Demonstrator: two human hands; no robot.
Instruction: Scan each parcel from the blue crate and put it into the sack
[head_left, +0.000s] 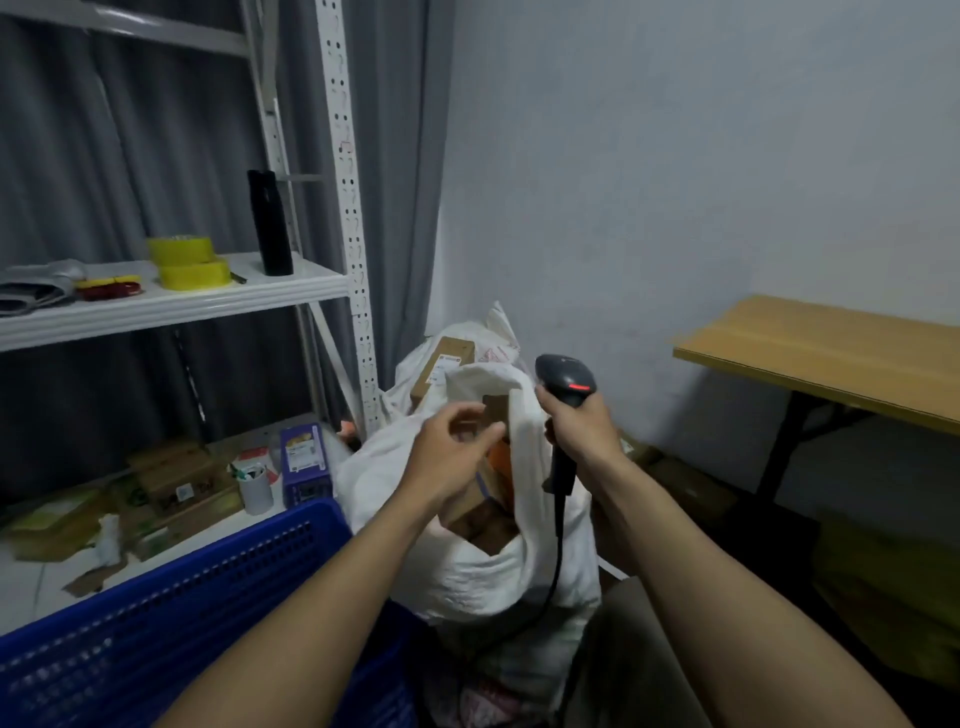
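Observation:
A white woven sack stands in the middle, its mouth open and several brown cardboard parcels inside. My left hand hovers over the sack's mouth with loosely curled fingers, holding nothing. My right hand grips the handle of a black barcode scanner, whose cable hangs down across the sack. The blue crate shows its perforated wall at the lower left; its inside is hidden.
A white metal shelf at the left carries yellow tape rolls and a black bottle. Boxes and scraps litter the floor beneath it. A second stuffed sack stands behind. A wooden table is at the right.

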